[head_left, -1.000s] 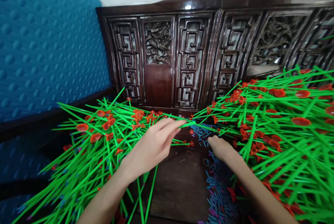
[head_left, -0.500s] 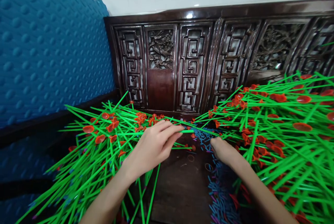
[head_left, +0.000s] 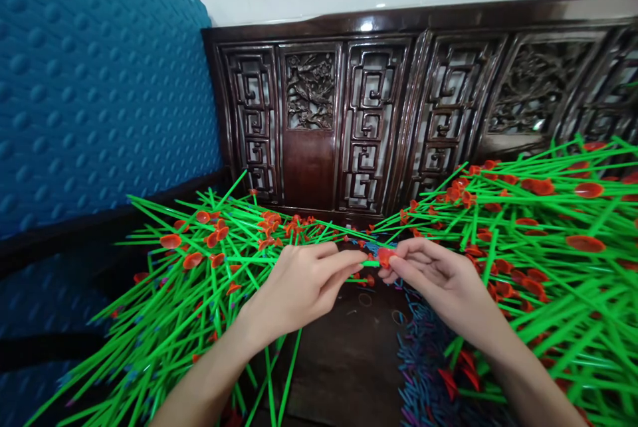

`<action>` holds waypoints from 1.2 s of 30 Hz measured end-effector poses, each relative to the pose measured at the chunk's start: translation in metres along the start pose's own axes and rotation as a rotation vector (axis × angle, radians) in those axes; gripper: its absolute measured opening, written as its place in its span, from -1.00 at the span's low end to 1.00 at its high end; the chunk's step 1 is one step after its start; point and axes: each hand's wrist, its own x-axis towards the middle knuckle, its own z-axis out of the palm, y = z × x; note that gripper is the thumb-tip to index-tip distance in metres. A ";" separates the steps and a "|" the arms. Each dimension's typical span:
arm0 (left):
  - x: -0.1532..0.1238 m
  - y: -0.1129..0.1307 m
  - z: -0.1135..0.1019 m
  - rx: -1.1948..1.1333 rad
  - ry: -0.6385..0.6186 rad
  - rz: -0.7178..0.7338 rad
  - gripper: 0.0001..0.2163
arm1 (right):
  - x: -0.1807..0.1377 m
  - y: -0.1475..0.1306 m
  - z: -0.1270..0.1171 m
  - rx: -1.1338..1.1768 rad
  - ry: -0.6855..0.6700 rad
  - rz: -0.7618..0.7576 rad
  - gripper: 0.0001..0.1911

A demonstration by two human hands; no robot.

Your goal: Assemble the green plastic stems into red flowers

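My left hand (head_left: 304, 284) pinches the end of a green plastic stick (head_left: 369, 263) above the dark wooden seat (head_left: 343, 360). My right hand (head_left: 438, 277) pinches a small red cup piece (head_left: 385, 256) and presses it against the tip of that stick. The two hands meet fingertip to fingertip in the middle. A heap of green sticks with red cups (head_left: 199, 261) lies under my left forearm. A larger heap of the same sticks (head_left: 543, 241) lies to the right.
Small blue and purple tube pieces (head_left: 423, 374) are strewn on the seat below my right hand. A carved dark wooden backrest (head_left: 369, 121) stands behind. Blue dimpled foam matting (head_left: 94, 95) leans at the left. A few rubber bands (head_left: 366, 299) lie on the seat.
My right hand has lifted from the blue pieces and come left with a red cup to the stick tip. My left hand has kept hold of the stick.
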 end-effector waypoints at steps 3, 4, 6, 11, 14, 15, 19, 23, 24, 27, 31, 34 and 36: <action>0.000 0.002 0.001 0.021 -0.011 0.005 -0.73 | 0.000 0.001 0.002 0.012 0.009 -0.003 -0.77; 0.000 0.002 0.001 0.028 -0.018 0.007 -0.73 | -0.001 0.001 0.002 0.014 0.013 -0.006 -0.78; 0.000 0.002 0.002 0.040 -0.025 0.014 -0.72 | -0.001 0.002 0.004 0.010 0.010 -0.005 -0.79; 0.001 0.000 0.002 0.052 -0.035 0.022 -0.69 | -0.003 0.001 0.006 0.011 -0.014 0.011 -0.77; 0.000 0.000 -0.001 0.075 -0.101 0.022 -0.55 | -0.004 0.000 0.005 0.036 -0.021 0.012 -0.78; 0.000 0.000 -0.002 0.086 -0.120 0.022 -0.51 | -0.004 0.000 0.004 0.048 -0.030 0.020 -0.79; 0.000 0.001 -0.006 0.092 -0.139 0.018 -0.49 | -0.003 0.000 0.001 0.134 -0.099 0.058 -0.74; 0.001 0.004 -0.008 0.018 -0.113 0.042 -0.58 | -0.002 0.003 0.001 0.260 -0.093 0.099 -0.80; 0.001 0.004 -0.009 -0.004 -0.110 0.044 -0.61 | -0.002 0.004 0.002 0.304 -0.086 0.114 -0.80; 0.001 0.006 -0.008 -0.071 -0.096 0.020 -0.70 | -0.002 0.006 0.006 0.413 -0.084 0.136 -0.72; 0.002 0.009 -0.007 -0.154 -0.040 -0.026 -0.81 | -0.004 0.009 0.010 0.405 -0.080 0.060 -0.89; 0.003 0.011 -0.005 -0.195 -0.003 -0.030 -0.84 | -0.005 0.012 0.011 0.404 -0.069 0.017 -0.93; 0.002 0.012 -0.002 -0.189 0.032 -0.030 -0.85 | -0.006 0.014 0.011 0.402 -0.065 0.027 -0.93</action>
